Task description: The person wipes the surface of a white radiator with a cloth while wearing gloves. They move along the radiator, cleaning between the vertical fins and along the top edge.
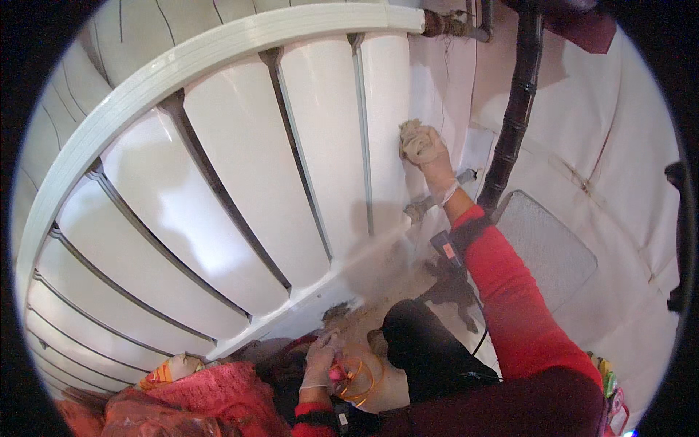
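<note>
A white ribbed radiator (233, 146) fills the left and middle of the view. My right hand (435, 162), in a thin clear glove, is closed around a crumpled beige rag (413, 140). It presses the rag against the radiator's right end, just above a pipe fitting. Low in the middle, my left hand (320, 358), also gloved, has its fingers curled, and what they grip is hard to make out. A small pink thing (337, 373) and loops of orange cord (360, 382) lie right against this hand.
A dark vertical pipe (513, 109) stands right of the radiator, with a short valve pipe (437, 198) below my right hand. Red fabric (218, 400) is heaped at lower left. A grey rounded panel (546, 247) lies to the right. My black-clad knee (429, 342) is near the radiator's base.
</note>
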Demonstrator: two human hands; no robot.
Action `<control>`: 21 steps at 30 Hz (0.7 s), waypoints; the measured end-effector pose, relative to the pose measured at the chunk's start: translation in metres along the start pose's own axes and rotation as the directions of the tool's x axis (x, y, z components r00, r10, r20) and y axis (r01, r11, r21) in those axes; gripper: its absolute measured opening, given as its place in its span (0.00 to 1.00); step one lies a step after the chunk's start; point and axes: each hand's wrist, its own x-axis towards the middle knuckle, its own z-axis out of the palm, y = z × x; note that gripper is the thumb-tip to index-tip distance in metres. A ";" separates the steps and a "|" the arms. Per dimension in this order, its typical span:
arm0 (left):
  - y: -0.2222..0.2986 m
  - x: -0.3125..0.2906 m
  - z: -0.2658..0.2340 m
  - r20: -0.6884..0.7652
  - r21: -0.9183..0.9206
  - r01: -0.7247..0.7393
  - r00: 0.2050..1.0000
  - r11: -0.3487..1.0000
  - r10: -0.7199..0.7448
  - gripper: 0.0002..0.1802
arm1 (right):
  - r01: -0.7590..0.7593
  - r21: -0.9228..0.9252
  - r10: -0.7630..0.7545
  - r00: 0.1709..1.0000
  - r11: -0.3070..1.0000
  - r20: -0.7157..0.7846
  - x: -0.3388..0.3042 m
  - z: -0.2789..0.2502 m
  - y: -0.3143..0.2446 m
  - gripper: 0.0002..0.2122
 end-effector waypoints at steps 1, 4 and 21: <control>-0.002 -0.002 0.000 0.011 -0.047 -0.021 1.000 0.999 0.021 0.20 | 0.018 0.083 -0.019 1.000 0.996 0.022 -0.013 -0.001 0.009 0.16; -0.002 0.002 -0.002 0.009 -0.002 0.051 0.999 0.999 -0.051 0.20 | -0.167 0.209 0.171 0.985 0.964 0.000 -0.044 -0.004 0.036 0.12; -0.011 0.011 -0.010 0.090 -0.162 -0.020 0.995 0.987 0.035 0.23 | -0.231 -0.065 0.224 0.970 0.971 -0.093 -0.120 -0.031 0.141 0.15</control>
